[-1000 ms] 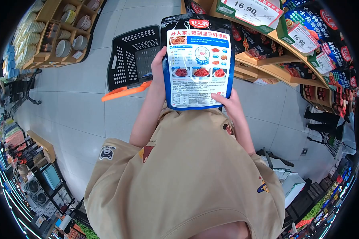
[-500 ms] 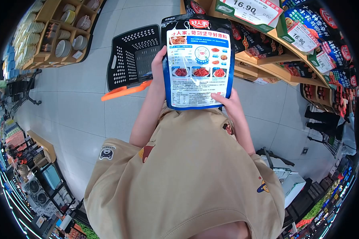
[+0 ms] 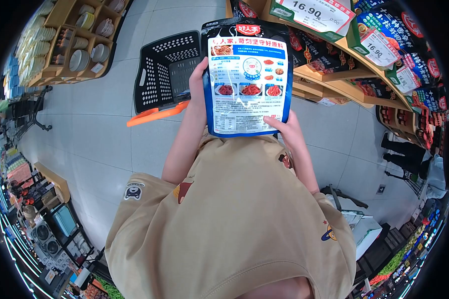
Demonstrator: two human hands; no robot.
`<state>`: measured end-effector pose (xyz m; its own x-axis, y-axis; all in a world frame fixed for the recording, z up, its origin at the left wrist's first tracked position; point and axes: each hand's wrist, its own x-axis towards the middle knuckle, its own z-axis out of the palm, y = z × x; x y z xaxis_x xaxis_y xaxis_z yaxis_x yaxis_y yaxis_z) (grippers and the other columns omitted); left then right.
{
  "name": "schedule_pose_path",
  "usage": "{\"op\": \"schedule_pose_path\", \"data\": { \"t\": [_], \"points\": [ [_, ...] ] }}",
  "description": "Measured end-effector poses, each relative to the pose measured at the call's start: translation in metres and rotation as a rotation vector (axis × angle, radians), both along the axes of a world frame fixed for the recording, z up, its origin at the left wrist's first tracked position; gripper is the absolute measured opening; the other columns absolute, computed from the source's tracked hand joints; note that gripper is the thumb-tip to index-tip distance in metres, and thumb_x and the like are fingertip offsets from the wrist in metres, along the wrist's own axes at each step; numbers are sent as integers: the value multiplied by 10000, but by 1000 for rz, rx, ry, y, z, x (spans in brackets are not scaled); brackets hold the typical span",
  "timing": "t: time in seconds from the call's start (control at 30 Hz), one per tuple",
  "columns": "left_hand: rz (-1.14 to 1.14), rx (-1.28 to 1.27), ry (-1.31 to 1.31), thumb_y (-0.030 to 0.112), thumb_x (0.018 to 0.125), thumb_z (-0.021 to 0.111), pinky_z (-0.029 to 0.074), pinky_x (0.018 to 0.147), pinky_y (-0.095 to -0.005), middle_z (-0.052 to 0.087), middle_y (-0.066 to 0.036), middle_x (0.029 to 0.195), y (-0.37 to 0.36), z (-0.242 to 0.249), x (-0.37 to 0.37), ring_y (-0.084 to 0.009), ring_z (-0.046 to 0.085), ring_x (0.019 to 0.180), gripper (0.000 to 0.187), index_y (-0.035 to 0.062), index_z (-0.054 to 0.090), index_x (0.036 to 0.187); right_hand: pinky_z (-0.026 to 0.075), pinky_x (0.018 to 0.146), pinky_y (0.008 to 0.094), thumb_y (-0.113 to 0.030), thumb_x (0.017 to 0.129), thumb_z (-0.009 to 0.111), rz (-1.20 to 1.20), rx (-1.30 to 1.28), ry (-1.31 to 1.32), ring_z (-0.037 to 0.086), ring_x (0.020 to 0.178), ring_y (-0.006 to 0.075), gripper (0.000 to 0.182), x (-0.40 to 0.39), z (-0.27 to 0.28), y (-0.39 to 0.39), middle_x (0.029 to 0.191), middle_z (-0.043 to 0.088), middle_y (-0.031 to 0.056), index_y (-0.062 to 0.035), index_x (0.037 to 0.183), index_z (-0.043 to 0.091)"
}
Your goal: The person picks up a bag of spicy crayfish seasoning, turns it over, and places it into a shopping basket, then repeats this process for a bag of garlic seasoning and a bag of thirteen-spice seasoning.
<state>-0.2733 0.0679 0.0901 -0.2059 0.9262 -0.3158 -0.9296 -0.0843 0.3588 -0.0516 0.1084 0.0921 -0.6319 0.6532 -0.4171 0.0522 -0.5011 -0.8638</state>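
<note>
A large seasoning pouch [image 3: 249, 79] is held up in front of me, its printed back facing me, with a black top and blue edges. My left hand [image 3: 198, 82] grips its left edge, the thumb along the side and the other fingers hidden behind. At the lower right corner, my right hand [image 3: 288, 128] pinches the pouch with the thumb on the front; its remaining fingers are out of sight. Just left of the pouch, a black shopping basket [image 3: 154, 74] with an orange handle [image 3: 154, 115] stands on the floor.
Wooden shelves [image 3: 369, 82] with similar pouches and price signs [image 3: 314, 15] rise at the right. A display of bowls [image 3: 80, 60] stands at the upper left. A person's dark-clothed legs [image 3: 404, 152] show at the far right, near a cart [image 3: 409, 179].
The pouch has shifted and tilted very slightly, so the glare on its printed side differs. Both hands keep their hold on it.
</note>
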Motion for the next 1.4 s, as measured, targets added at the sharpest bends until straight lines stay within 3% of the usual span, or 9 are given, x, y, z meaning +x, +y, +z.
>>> {"op": "schedule_pose_path", "data": {
  "t": [0.67,0.87,0.9,1.0,1.03,1.17,1.3,1.37,1.4],
  "points": [
    [-1,-31,60,325,832,392,433,807,-353,533,-146,1069,-1,5,2,-246,548,925,440,7,444,1132,455,720,261,-50,702,644,-10,-6,3,567,815,131,312,-1,2,-2,930,595,106,49,979,538],
    [27,-206,344,310,798,502,423,764,-299,534,-93,1028,6,-14,-3,-181,531,892,417,39,453,1111,473,656,262,-60,711,644,-80,199,-31,579,733,116,232,-1,10,-6,835,616,76,39,909,572],
    [28,-204,344,310,798,502,423,764,-299,534,-93,1028,6,-21,-5,-181,531,892,417,39,453,1111,473,641,256,-59,710,639,-67,331,-104,589,696,127,215,-1,10,-7,799,622,84,28,897,580],
    [227,-459,1010,310,818,470,378,803,-294,466,-74,1119,5,-29,-11,-147,465,967,394,117,409,1157,476,616,249,-59,692,632,81,720,-397,602,639,169,204,4,9,-3,749,627,104,1,883,596],
    [226,-457,1010,310,818,470,378,803,-294,466,-74,1119,3,-29,-16,-147,465,967,394,117,409,1157,478,606,249,-60,675,630,224,970,-621,605,619,201,211,6,7,-3,736,626,117,-14,880,603],
    [51,-216,467,601,801,336,400,814,-327,510,-88,1006,-9,-16,-36,-187,529,834,650,62,401,1158,483,596,280,-54,583,580,42,1618,-467,605,730,224,282,1,-1,1,864,626,67,-102,852,650],
    [-27,-495,454,635,756,395,397,831,-285,530,-70,972,-26,9,-37,-161,519,867,709,47,438,1151,484,607,275,-91,594,557,-3,1765,-523,602,772,211,304,6,1,3,908,622,45,-151,874,660],
    [-211,-556,592,638,750,398,293,948,-330,362,-127,1259,-34,57,-20,-198,367,1137,781,23,363,1230,487,621,274,-135,612,552,-54,1806,-509,602,770,215,299,7,4,5,905,625,38,-166,889,660],
    [-179,-558,545,478,762,526,391,865,-316,471,-119,1144,-36,61,-19,-174,486,1012,597,19,440,1133,487,621,274,-135,612,552,-54,1807,-511,602,770,215,299,7,3,6,905,625,38,-166,889,660]
  ]
}}
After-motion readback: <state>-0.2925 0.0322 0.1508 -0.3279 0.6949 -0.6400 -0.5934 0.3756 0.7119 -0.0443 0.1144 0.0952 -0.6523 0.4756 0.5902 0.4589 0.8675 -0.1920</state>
